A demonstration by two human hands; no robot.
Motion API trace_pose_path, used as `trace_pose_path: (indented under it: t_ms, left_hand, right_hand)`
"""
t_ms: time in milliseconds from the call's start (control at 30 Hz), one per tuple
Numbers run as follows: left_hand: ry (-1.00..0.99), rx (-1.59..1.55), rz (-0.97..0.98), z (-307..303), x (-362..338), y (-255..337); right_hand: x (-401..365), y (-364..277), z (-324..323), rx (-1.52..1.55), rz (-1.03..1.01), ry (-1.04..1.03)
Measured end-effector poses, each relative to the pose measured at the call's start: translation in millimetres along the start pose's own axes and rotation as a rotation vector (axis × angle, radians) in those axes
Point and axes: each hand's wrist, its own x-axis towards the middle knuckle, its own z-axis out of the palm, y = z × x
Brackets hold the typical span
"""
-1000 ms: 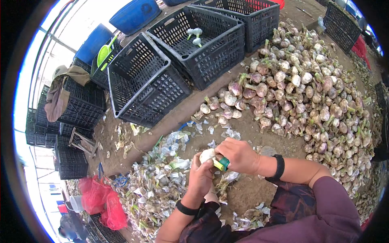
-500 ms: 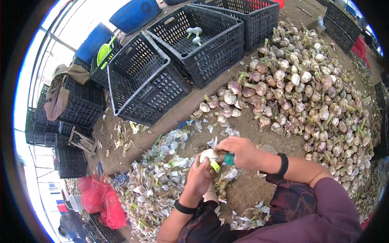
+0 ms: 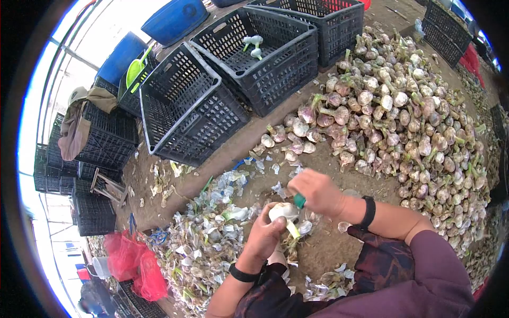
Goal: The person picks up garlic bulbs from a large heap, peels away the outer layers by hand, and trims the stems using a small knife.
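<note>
Grips a bulb (image 3: 282,211) in the left hand (image 3: 263,233), fingers curled up around it from below, stem (image 3: 292,229) hanging down toward the lap. Holds it low, over the edge of the peel heap (image 3: 207,244), near the body and well apart from the big pile (image 3: 403,116). Closes the right hand (image 3: 318,192) tight on a tool (image 3: 299,201) with a green handle, pressed to the bulb's top right.

Could slip off the smooth skin and catch the left thumb, which lies right beside the working end, with both hands crowded on one small bulb. Could bite too deep and spoil the cloves if pushed hard. Could also drop the bulb into the heap, where pale skins would make finding it slow. Judged likeliest: the slip, given how little of the handle sticks out of the fist.

Cannot make out the tool's working end — buried between right palm and bulb, so blade or scissor cannot be told. Hides the bulb's underside behind the left fingers. Cuts off the pile at the right edge. Shows a few pale heads (image 3: 254,45) in a crate (image 3: 281,74) beyond — too small to read closely.
</note>
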Motion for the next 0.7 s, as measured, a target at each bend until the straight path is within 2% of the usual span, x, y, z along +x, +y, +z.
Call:
trace_pose_path:
  t_ms: [67,100,200,233,333,433,533,567,667,700]
  left_hand:
    - [0.001,-0.035,-0.030,-0.3,-0.6,0.9]
    - [0.022,-0.044,-0.029,-3.8,0.9,2.2]
    - [0.016,-0.097,0.043,-10.2,7.9,-5.1]
    - [0.021,-0.098,0.050,-8.3,8.9,-4.0]
    - [0.025,-0.094,0.077,-8.9,10.4,-7.2]
    - [0.019,-0.088,0.103,-6.3,7.9,-6.1]
    - [0.004,0.009,0.100,-6.5,7.5,-4.6]
    - [-0.002,0.057,0.095,-7.7,8.1,-4.6]
    - [-0.063,0.198,0.150,-10.6,11.5,-7.7]
    - [-0.066,0.196,0.141,-9.5,11.1,-7.1]
  right_hand:
    - [1.3,9.5,-3.8,-0.030,0.077,-0.008]
    - [-1.2,11.0,-3.4,0.166,0.159,-0.056]
    - [-0.5,-3.9,-3.2,0.384,0.003,0.010]
    - [1.1,-11.3,-6.2,0.343,-0.014,-0.007]
    - [-0.1,-10.4,1.0,0.342,-0.010,-0.064]
    - [1.7,-14.1,1.7,0.380,-0.006,0.014]
    - [1.5,-13.0,-3.2,0.567,0.245,-0.042]
    - [1.3,-13.5,-3.3,0.537,0.228,0.004]
    - [1.2,-12.6,-4.5,0.662,0.509,0.003]
    - [-0.4,-10.5,-2.0,0.652,0.504,0.010]
